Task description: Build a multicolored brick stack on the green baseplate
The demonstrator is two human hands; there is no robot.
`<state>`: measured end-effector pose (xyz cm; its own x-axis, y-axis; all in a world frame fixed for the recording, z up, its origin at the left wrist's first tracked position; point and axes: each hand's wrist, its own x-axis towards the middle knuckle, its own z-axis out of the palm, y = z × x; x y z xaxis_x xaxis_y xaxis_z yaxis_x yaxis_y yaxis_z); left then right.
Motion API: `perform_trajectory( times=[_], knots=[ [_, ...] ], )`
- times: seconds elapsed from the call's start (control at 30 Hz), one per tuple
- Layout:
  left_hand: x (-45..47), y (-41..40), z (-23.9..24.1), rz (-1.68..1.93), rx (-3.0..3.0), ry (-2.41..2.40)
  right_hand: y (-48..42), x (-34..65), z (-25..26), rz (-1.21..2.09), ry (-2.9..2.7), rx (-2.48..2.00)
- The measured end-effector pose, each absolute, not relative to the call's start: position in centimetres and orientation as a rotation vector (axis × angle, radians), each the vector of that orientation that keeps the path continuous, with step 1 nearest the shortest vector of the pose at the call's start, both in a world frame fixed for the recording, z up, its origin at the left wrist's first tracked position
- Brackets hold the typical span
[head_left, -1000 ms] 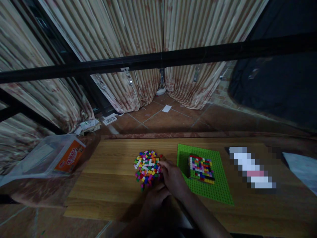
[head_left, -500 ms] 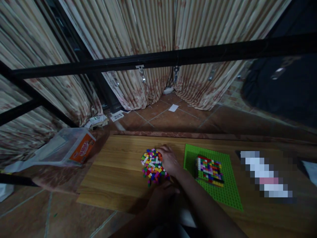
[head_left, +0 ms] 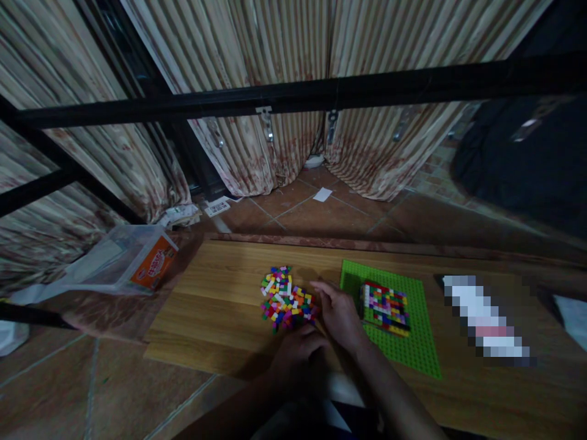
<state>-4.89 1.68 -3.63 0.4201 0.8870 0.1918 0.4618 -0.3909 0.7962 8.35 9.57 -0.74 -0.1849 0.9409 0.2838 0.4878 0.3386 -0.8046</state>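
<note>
A loose heap of small, many-coloured toy building bricks lies on the wooden tabletop. Just right of the heap is my right hand, its fingers curled together; whether a brick is between them I cannot make out. At the heap's near edge rests my left hand, closed, with its fingertips in shadow and any held brick hidden. To the right, a bright green studded baseplate lies flat. On it stands a low block of mixed-colour bricks, roughly rectangular, apart from both hands.
A clear plastic tub with an orange label sits left of the wooden table. A blurred-out flat object lies right of the baseplate. A black metal bar crosses beyond the table, before striped curtains.
My right hand has pulled back from the heap, moving right toward the baseplate. The heap's right side now shows, with bricks spread there. My left hand stays near the heap. The view shifted slightly.
</note>
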Motion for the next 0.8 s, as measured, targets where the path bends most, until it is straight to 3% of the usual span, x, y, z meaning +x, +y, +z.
perform_trajectory(
  times=[0.17, 0.8],
  knots=[
    [-4.8, 1.7, -3.1, 0.832, 2.050, 1.107, 8.2, 8.9, -1.7, 0.564, -1.795, -1.366],
    [-4.6, 1.8, -2.1, 0.708, 2.115, 1.177, 6.2, 9.4, -3.2, 0.492, -1.925, -1.381]
  ],
)
